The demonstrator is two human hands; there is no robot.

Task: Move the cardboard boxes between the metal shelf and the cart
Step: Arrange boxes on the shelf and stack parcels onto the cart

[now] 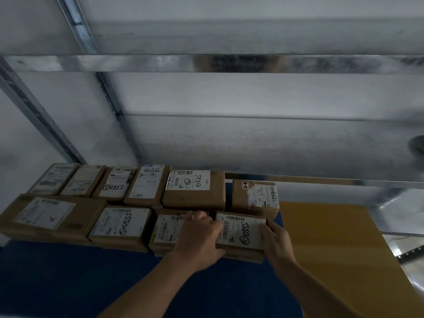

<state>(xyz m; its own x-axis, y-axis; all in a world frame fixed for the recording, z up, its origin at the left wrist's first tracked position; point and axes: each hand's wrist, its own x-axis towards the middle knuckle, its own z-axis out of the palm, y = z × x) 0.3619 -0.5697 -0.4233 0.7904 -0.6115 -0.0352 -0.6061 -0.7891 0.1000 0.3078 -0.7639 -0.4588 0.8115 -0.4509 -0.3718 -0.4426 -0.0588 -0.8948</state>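
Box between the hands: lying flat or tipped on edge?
Flat, label up: the box shows its white label facing the camera; left hand and right hand hold its sides. Lifted or resting: cannot tell.

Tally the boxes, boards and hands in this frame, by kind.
Brown cardboard boxes: 10, including the front-right box gripped on both sides
Yellow flat board: 1
Hands: 2, left hand and right hand
Total: 13

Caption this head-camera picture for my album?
Left hand and right hand hold a labelled cardboard box beside other boxes.
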